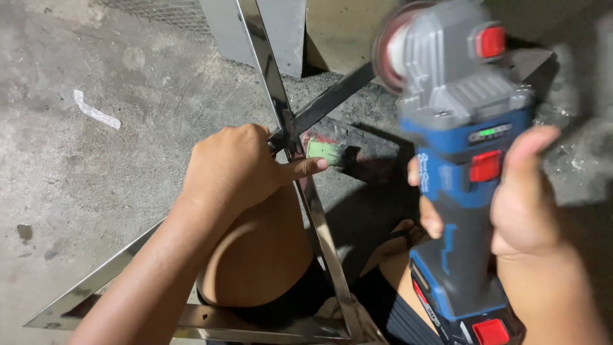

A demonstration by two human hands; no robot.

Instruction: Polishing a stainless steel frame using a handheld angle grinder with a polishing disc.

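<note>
My right hand (523, 198) grips a blue and grey cordless angle grinder (463, 140) with red buttons. It is held upright at the right, and its disc (393, 48) is blurred near the top. My left hand (239, 166) is closed around a shiny metal bar (265, 57) where it crosses a dark bar (335, 96), with the thumb pointing right toward a small green block (324, 152). The grinder's disc hangs just right of the dark bar, apart from it.
The metal bars form a triangular frame (96, 287) lying over my knees (262, 255) on a rough concrete floor (96, 179). A white scrap (96, 110) lies on the floor at left. Metal sheets (284, 32) stand at the back, with dark grit around them.
</note>
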